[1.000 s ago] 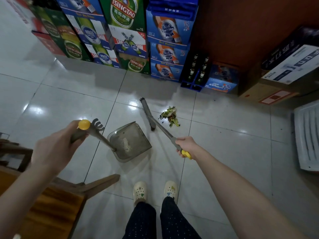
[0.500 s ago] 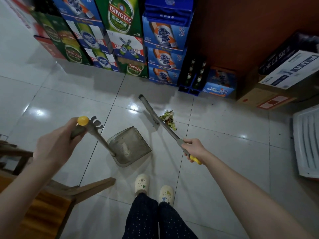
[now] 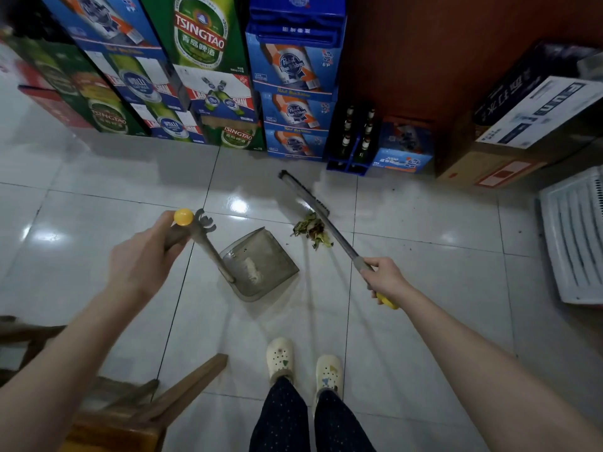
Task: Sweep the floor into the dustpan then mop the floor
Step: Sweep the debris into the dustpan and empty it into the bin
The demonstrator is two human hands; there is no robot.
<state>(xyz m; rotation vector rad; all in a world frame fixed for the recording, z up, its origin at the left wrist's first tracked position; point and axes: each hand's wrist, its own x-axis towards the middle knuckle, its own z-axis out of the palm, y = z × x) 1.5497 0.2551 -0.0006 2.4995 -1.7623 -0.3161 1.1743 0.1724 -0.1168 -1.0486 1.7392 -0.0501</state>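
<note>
Diagonally, the broom (image 3: 339, 239) slants up-left from right hand (image 3: 386, 278).

- Centre of the floor (image 3: 98, 223), ahead of the shoes (image 3: 280, 357): dustpan (image 3: 261, 265).
- Just right of the dustpan and apart from it: debris pile (image 3: 311, 231).
- Behind the pile and along its right side: broom (image 3: 305, 194).
- Left of the dustpan, on its handle top: left hand (image 3: 143, 256).
- Right of the pile, on the broom handle: right hand (image 3: 386, 278).
- Along the back: stacked beer cases (image 3: 199, 76), with a bottle crate (image 3: 355, 138) right of them and cardboard boxes (image 3: 522, 125) further right.
- Far right: grille panel (image 3: 577, 236).
- Near left: wooden stool (image 3: 130, 406).
</note>
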